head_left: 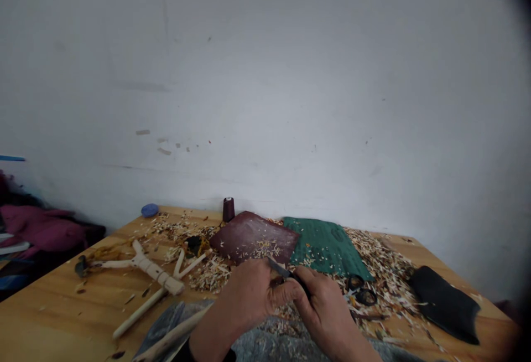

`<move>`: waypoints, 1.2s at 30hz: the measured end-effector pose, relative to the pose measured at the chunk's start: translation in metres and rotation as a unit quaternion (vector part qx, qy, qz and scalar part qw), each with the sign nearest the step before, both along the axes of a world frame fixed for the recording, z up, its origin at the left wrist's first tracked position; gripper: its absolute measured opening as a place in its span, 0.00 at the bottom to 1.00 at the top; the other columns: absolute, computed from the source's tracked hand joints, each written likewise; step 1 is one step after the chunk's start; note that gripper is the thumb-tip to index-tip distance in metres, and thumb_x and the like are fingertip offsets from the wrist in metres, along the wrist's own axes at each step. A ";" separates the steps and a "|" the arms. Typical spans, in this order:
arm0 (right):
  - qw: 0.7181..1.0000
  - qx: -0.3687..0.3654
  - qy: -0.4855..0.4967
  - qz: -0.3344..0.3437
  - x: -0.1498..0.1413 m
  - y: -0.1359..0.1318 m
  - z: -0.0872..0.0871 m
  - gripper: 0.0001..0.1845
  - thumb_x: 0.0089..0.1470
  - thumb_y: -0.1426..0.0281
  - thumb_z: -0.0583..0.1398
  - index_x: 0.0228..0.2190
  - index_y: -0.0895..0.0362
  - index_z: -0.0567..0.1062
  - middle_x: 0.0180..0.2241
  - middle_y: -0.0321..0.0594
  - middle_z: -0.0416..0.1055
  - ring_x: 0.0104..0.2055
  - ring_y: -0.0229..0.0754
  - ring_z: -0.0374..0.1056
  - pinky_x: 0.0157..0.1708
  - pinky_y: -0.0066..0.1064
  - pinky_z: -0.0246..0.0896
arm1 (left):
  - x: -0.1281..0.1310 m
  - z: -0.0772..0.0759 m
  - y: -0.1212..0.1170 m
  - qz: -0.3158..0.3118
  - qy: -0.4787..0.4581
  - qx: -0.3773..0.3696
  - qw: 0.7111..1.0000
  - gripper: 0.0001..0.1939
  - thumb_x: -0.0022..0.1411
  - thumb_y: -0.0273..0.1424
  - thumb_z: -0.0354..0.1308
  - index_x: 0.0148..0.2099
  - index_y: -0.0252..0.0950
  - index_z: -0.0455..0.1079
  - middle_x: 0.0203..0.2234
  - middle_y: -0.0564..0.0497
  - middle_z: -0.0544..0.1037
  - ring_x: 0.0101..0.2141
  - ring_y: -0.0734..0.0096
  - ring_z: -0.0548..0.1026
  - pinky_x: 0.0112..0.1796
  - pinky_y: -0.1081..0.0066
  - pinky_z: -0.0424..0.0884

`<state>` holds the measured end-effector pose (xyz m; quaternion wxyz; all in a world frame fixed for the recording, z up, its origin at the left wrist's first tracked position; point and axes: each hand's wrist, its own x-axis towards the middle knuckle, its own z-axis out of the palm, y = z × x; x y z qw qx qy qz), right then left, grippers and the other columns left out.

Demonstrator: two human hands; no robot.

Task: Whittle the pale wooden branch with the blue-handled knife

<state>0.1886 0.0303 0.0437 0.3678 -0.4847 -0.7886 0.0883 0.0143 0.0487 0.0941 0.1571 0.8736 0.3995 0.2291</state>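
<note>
Head view: nearest, a pale stick [178, 334], smooth and stripped of bark, runs over fuzzy grey cloth [257, 348] and passes behind the left forearm. The left hand [244, 290] is clenched, in my judgement round that stick, though the contact is hidden. The right hand [326, 306] grips the black handle of a knife [279, 268], its narrow metal blade crossing beside the left fist; the thumbs meet near the handle.

Step in hand, as judged: whittling the stick. The next stroke calls for a steady left grip, a shallow blade angle and fingers clear of the edge.

Beyond the hands, on the grained wooden table [50, 323], lies a peeled forked branch [155, 273], knotted and rounded, over thinner rods. To the right are black-handled scissors [365, 295] and a matte black piece [446, 304] with a concave end. Curled, brittle-looking shavings [384, 257] are strewn widely.

Farther off, a leathery maroon sheet [249, 234] adjoins a creased green sheet [327, 243], both flecked with chips. Behind stands an upright dark thread spool [228, 210]; a rounded blue item [150, 210] sits at the far left. Last, a scuffed pale wall [265, 85].
</note>
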 end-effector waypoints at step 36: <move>0.959 0.157 -0.144 -0.187 0.008 0.002 0.005 0.23 0.64 0.54 0.44 0.25 0.53 0.65 0.22 0.39 0.67 0.25 0.44 0.66 0.25 0.31 0.46 | 0.009 -0.009 0.004 0.161 0.071 0.016 0.984 0.28 0.60 0.56 0.46 0.29 0.37 0.71 0.22 0.50 0.76 0.25 0.63 0.72 0.24 0.69 0.48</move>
